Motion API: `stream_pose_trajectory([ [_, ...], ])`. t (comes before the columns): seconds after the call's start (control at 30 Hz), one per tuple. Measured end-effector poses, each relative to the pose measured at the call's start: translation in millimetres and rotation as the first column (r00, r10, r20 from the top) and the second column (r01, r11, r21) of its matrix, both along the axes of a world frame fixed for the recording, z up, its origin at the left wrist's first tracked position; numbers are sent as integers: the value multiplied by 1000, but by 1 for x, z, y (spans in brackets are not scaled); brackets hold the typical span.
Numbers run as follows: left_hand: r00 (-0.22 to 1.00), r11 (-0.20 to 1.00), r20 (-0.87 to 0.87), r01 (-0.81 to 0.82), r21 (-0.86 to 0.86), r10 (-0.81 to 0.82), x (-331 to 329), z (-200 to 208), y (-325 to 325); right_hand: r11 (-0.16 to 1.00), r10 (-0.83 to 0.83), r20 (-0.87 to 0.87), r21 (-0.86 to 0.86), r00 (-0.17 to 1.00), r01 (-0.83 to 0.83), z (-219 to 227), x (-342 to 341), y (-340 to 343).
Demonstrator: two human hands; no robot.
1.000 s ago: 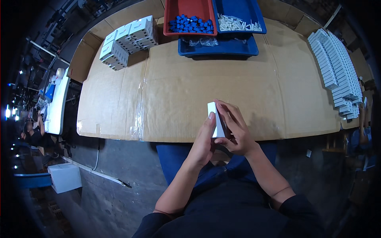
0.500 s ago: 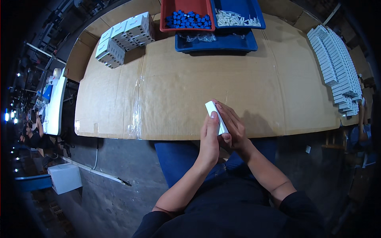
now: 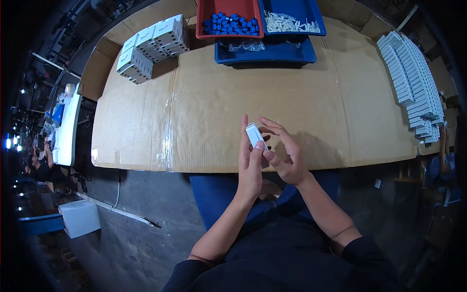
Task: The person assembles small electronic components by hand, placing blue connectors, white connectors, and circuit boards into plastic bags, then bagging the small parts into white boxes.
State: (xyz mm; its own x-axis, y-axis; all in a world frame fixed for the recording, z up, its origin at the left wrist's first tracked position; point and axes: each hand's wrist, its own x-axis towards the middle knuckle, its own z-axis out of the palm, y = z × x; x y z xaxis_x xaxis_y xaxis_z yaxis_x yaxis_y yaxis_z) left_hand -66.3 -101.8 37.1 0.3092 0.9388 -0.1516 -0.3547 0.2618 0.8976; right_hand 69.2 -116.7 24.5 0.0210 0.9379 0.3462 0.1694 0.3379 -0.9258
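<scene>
A small, narrow white box (image 3: 255, 136) is held tilted above the near edge of the cardboard-covered table. My left hand (image 3: 250, 163) grips it, thumb across its upper face and fingers stretched along its left side. From the right, my right hand (image 3: 288, 158) is at the same box, its thumb by the lower end and its index fingertip against the upper right edge. The other right fingers are bent and spread. The box's underside and right side are partly hidden by my fingers.
A red tray (image 3: 228, 36) holds blue parts; a blue tray (image 3: 292, 33) beside it holds white parts. Below them is another blue tray (image 3: 265, 61) with clear plastic pieces. White boxes (image 3: 136, 63) stand at the back left; long stacks of white boxes (image 3: 408, 73) line the right edge.
The box has turned slightly and shifted a little left, showing a different face. My right fingers have lifted and spread from lying flat along it; my left fingers have straightened upward.
</scene>
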Motion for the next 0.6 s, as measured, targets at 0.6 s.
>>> stream_pose_trajectory([
  [0.6,994,928,-34,-85,363,104,-9,-18,-1,997,-35,166,73,985,24,5,-13,-18],
])
